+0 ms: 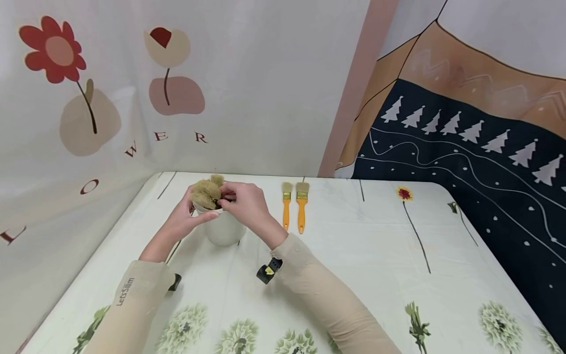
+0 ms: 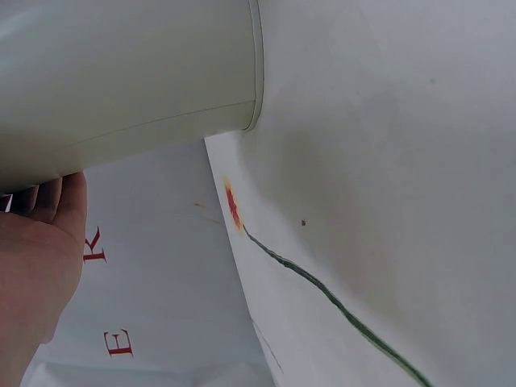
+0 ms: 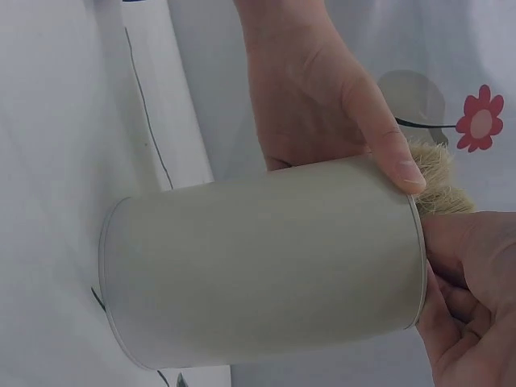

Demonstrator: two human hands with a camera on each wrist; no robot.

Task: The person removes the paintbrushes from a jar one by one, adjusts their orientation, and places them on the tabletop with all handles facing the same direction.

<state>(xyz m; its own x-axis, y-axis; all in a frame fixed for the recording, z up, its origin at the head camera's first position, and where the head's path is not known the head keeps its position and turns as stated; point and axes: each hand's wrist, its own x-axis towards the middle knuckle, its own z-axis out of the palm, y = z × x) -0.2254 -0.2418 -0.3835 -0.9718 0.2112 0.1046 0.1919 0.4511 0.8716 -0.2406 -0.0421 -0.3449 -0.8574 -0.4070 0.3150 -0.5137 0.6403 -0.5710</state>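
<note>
A pale beige cylinder-shaped container (image 1: 224, 230) is at the left of the table, its base close to the tabletop. Tan bristle clumps (image 1: 207, 194) stick up out of its mouth. With its fingers round the far side and its thumb along the rim, my left hand (image 1: 183, 216) holds the container. The right wrist view shows that thumb lying near the rim of the container (image 3: 266, 266). My right hand (image 1: 246, 201) has curled fingers at the mouth, right beside the bristles (image 3: 435, 177). What those fingertips pinch is hidden, so I cannot tell.
Two flat paintbrushes, one left (image 1: 286, 204) and one right (image 1: 302, 206), lie side by side just right of my right hand, bristles away from me. A flower-printed white cloth (image 1: 353, 275) covers the table. Printed curtains (image 1: 265, 88) hang along the far edge.
</note>
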